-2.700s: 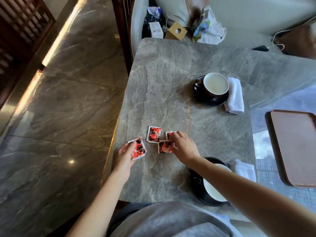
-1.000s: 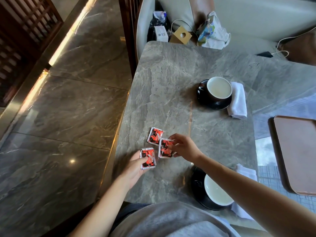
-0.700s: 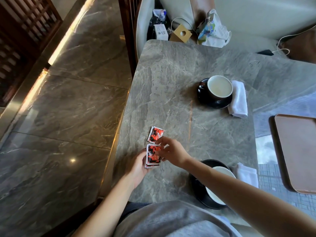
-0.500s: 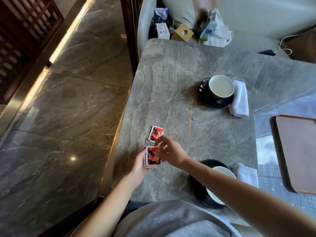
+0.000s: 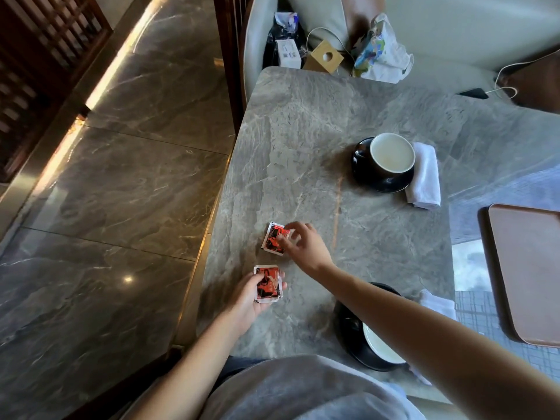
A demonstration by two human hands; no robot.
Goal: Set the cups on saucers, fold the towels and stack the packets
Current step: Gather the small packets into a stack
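Landmark: the far cup [image 5: 392, 153], dark outside and white inside, upright on the grey stone tabletop [image 5: 303, 131].
Near cup [image 5: 378, 347]: well toward the person from the far cup, sitting on the near saucer [image 5: 345, 328]; the right forearm crosses over part of both.
Near towel [image 5: 439, 304]: white, toward the person and slightly right of the far cup, just beside the near saucer and largely hidden by the forearm.
Left hand [image 5: 245, 301]: toward the person and well left of the far cup, fingers and thumb curled round the stack of packets [image 5: 268, 283], red-and-black face up; I cannot tell how many packets it holds.
Loose packet [image 5: 274, 242]: 1 red-and-black packet flat on the tabletop, left of the far cup and nearer the person, apart from the stack.
Right hand [image 5: 306, 247]: arched over the loose packet, thumb and forefinger pinching its right edge.
Far saucer [image 5: 363, 174]: dark, directly under the far cup.
Far towel [image 5: 424, 177]: white, folded, touching the far saucer just right of the far cup.
Tray [image 5: 527, 268]: brown, well right of the far cup, somewhat nearer the person.
Seat [image 5: 439, 31]: beyond the far cup, holding a crumpled bag [image 5: 381, 50] and a small cardboard box [image 5: 324, 57].
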